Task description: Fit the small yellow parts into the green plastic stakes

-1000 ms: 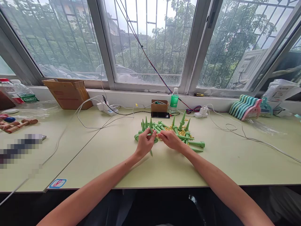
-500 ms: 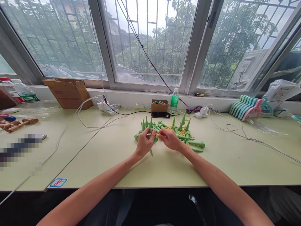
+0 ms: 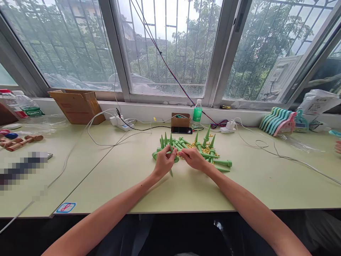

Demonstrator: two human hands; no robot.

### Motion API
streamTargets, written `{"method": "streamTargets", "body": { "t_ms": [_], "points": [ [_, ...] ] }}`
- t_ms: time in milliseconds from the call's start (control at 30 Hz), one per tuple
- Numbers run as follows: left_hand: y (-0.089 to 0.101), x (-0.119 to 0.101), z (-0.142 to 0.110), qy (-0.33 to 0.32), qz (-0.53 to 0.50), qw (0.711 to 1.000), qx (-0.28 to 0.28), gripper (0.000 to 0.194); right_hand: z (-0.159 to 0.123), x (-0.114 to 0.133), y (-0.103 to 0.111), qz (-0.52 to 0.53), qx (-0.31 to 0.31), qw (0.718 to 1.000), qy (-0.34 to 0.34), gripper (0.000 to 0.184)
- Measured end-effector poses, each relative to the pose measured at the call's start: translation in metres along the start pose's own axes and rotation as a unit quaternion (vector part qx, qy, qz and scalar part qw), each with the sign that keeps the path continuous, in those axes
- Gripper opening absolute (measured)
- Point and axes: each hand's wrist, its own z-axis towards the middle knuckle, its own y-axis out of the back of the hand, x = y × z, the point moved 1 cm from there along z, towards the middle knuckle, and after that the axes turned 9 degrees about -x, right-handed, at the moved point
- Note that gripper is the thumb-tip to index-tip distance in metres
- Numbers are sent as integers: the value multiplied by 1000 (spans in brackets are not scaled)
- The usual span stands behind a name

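Note:
My left hand (image 3: 163,163) is closed round a green plant watering spike (image 3: 171,173), whose pointed tip sticks out below the fingers. Close beside it, my right hand (image 3: 194,159) is pinched, its fingertips near the left fingers; whatever they hold is too small and hidden to name. Just beyond both hands lies a pile of green watering spikes (image 3: 224,163), several standing point up and others on their sides. Small yellow pieces (image 3: 207,150) are scattered among them.
Behind the pile are a black phone (image 3: 181,130), a small cardboard box (image 3: 180,121) and a green-labelled bottle (image 3: 197,113). White cables (image 3: 277,155) cross the table (image 3: 106,185). Hangers (image 3: 278,121) stand at right; another person's fingers (image 3: 337,146) show at the right edge.
My right fingers have curled in tighter, and the orange-yellow bit at their tips shows less. The left hand stays almost still. Another person's fingers have come in at the right edge.

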Motion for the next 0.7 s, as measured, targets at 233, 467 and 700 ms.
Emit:
{"method": "streamTargets", "body": {
  "t_ms": [233, 467, 700],
  "points": [
    [-1, 2, 2, 5, 7, 1000, -4, 28, 0, 7, 2, 21, -5, 1000, -14, 27],
    [-2, 5, 3, 39, -26, 999, -15, 31, 0, 10, 4, 57, -9, 998, -14, 17],
    [0, 1, 2, 27, -17, 999, 26, 25, 0, 6, 3, 59, -20, 998, -15, 19]
  ]
}}
